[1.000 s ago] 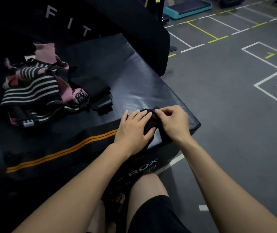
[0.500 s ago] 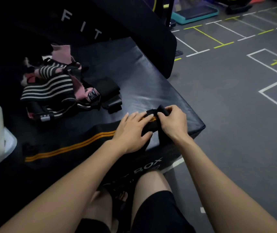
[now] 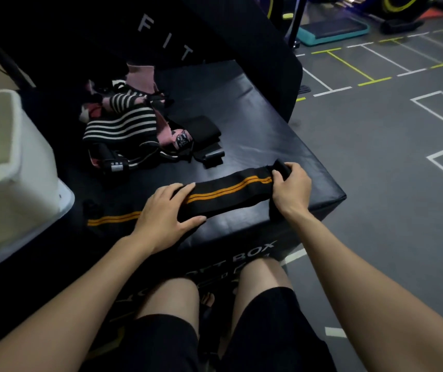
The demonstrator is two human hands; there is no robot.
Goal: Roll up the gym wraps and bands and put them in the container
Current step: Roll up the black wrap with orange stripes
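Now | right hand (image 3: 291,190) pinches wrap (image 3: 231,193) end near box (image 3: 282,146) edge

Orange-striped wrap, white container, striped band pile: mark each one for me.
Orange-striped wrap (image 3: 231,190): head view, on the stripes between the hands.
White container (image 3: 31,167): head view, on its right outer wall.
Striped band pile (image 3: 119,127): head view, on the black-and-white band.

Black orange-striped wrap (image 3: 231,187) under flat left hand (image 3: 170,214), right hand (image 3: 291,190) pinching its end.
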